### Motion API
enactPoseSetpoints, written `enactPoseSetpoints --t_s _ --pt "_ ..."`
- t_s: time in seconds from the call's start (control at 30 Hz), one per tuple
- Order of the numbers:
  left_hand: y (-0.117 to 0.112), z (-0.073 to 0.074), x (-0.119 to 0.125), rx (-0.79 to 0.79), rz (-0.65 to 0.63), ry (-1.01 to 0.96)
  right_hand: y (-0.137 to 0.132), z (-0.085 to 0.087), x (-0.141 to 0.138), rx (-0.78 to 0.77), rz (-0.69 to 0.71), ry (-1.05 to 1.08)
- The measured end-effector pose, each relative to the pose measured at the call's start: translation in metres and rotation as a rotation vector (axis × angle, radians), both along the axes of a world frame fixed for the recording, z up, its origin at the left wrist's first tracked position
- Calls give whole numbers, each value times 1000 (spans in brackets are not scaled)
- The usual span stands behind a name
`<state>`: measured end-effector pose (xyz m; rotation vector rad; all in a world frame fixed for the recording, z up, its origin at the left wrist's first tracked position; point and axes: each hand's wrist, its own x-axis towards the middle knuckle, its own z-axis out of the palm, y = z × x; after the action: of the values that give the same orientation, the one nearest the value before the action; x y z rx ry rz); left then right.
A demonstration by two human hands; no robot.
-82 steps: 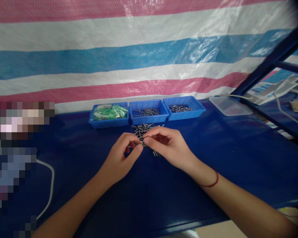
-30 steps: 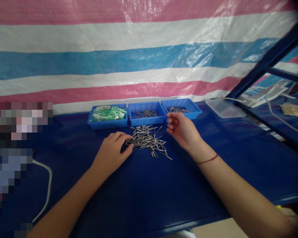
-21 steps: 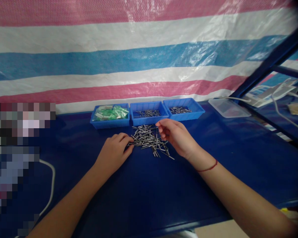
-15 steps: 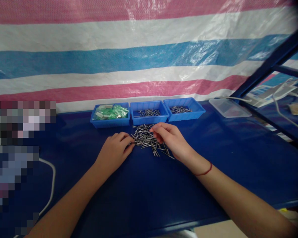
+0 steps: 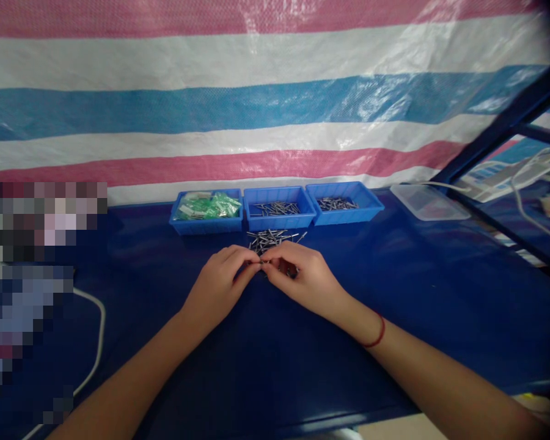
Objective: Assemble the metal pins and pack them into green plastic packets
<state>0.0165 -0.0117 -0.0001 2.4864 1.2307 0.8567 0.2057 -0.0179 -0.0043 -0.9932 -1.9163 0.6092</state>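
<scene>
A heap of small metal pins lies on the dark blue table, just in front of three blue trays. My left hand and my right hand meet fingertip to fingertip at the near edge of the heap. Both pinch a small metal pin between them. My right hand covers the near part of the heap. A red string circles my right wrist.
The left blue tray holds green packets. The middle tray and the right tray hold metal pins. A clear plastic lid lies at the right, a white cable at the left. A striped tarp hangs behind.
My right hand came back from the right tray to the heap and moved left to meet my left hand. Both hands now pinch a pin together.
</scene>
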Motion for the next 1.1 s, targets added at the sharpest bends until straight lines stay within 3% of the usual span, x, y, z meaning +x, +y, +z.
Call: enactPoseSetpoints --t_s 0.63,0.93,1.1 --pt "-4 4 3 10 -21 -146 -5 6 -3 23 -30 11" --pt "-5 5 7 -189 -24 -336 -5 3 -4 5 -25 -21" --pt "-6 3 10 -360 -27 -567 -6 4 -6 -43 23 30"
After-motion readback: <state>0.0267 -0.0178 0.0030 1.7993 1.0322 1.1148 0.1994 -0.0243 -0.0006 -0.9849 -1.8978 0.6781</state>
